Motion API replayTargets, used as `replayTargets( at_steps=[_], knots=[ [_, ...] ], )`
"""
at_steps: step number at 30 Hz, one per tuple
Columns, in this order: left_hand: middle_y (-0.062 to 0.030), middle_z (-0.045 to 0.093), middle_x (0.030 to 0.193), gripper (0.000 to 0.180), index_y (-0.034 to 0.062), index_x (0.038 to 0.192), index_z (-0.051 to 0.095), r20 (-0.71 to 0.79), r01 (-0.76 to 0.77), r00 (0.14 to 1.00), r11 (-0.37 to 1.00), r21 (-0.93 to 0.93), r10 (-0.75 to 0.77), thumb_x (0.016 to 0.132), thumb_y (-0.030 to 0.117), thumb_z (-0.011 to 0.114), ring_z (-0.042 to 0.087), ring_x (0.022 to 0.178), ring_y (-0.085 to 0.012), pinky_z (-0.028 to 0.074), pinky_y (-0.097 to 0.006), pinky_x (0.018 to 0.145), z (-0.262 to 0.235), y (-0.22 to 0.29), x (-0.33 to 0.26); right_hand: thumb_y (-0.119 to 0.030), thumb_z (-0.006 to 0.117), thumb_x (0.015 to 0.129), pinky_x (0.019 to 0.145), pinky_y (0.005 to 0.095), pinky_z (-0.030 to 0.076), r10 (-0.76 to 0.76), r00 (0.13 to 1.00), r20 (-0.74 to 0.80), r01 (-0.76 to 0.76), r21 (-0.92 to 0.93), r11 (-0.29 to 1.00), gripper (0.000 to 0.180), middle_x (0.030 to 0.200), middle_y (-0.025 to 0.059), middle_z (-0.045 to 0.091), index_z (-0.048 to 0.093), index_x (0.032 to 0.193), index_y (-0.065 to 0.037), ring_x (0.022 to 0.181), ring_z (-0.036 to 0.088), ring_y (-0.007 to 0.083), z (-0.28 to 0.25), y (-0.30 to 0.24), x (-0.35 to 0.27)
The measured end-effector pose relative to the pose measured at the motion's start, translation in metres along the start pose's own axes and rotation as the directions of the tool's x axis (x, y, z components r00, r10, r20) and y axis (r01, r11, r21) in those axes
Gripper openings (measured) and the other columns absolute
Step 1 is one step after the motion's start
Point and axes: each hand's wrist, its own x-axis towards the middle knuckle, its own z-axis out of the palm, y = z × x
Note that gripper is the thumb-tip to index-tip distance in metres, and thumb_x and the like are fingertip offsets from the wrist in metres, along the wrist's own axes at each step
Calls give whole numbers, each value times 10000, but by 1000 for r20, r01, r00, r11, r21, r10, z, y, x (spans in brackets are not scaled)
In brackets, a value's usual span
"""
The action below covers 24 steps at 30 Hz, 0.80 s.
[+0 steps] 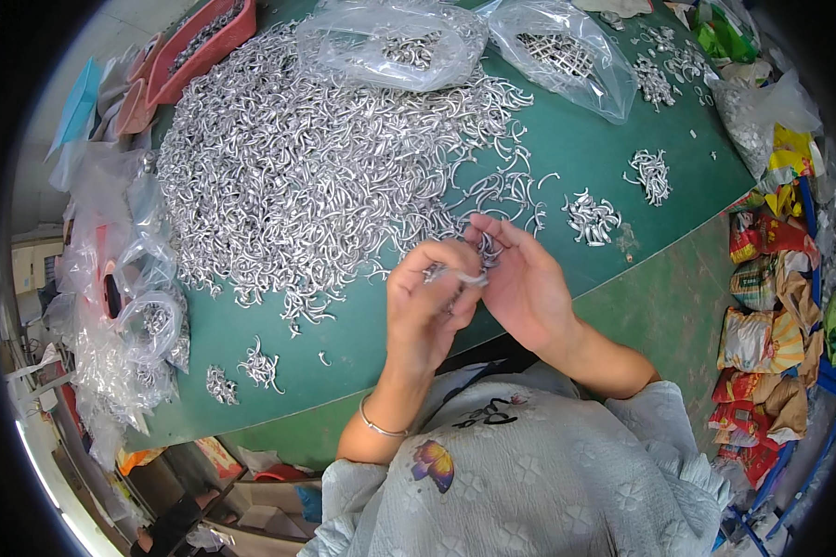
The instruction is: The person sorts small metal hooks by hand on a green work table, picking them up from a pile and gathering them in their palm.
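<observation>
My left hand [425, 302] is closed around several small curved silver metal pieces [472, 278], some poking out past its thumb and fingers. Close beside it, my right hand [532, 290] is cupped with its fingers bent inward, and a few of the same pieces [489, 249] show inside the fingers. Both hands are held over the near edge of the green table [381, 348]. Just beyond them spreads a large heap of curved silver metal pieces [288, 167]. How many pieces each hand holds is hidden by the fingers.
Small piles [593, 219] of pieces lie to the right and others [260, 366] at the near left. Clear plastic bags [553, 56] with metal parts stand at the back. A pink tray [204, 46] sits far left. Packaged bags [762, 339] line the right side.
</observation>
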Motion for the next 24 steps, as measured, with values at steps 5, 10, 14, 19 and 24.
replayTargets(
  at_steps=[5, 10, 14, 19, 24],
  knots=[
    [-138, 432, 726, 117, 45, 765, 393, 106, 40, 994, 930, -365, 0, 792, 147, 443, 387, 519, -160, 333, -205, 407, -7, 0, 3, -245, 439, 956, 834, 331, 414, 56, 998, 42, -59, 56, 997, 264, 953, 44, 556, 543, 1088, -42, 896, 538, 172, -7, 2, -1],
    [-80, 427, 680, 237, 80, 749, 415, -73, 51, 992, 864, -500, -101, 910, 252, 423, 349, 450, -116, 283, -191, 355, 1, -1, 3, -262, 450, 951, 777, 315, 435, 104, 990, 91, -113, 95, 989, 270, 927, 44, 565, 545, 1085, -47, 869, 548, 182, -15, 1, 1],
    [-6, 387, 641, 408, 116, 669, 390, -35, 148, 968, 680, -718, -248, 999, 354, 354, 296, 410, -44, 224, -168, 302, -6, 0, 1, -281, 462, 947, 587, 273, 430, 130, 985, 111, -147, 162, 976, 264, 867, 55, 566, 559, 977, -38, 756, 538, 169, -18, -25, -1],
    [13, 376, 642, 379, 138, 665, 381, -30, 171, 955, 631, -756, -294, 982, 340, 429, 294, 426, -48, 249, -165, 312, -20, -6, -7, -266, 448, 968, 421, 218, 337, -378, 911, 165, 412, -318, 854, 301, 758, 55, 543, 535, 788, -41, 549, 472, 117, -34, -89, -2],
    [15, 373, 643, 370, 132, 670, 401, -128, 167, 917, 656, -736, -377, 984, 326, 427, 303, 450, -52, 258, -172, 335, -12, -6, -8, -148, 483, 949, 512, 232, 391, -669, 657, 348, 536, -840, 89, 259, 717, 57, 553, 568, 760, 7, 585, 493, 107, -58, -125, 15]
  ],
)
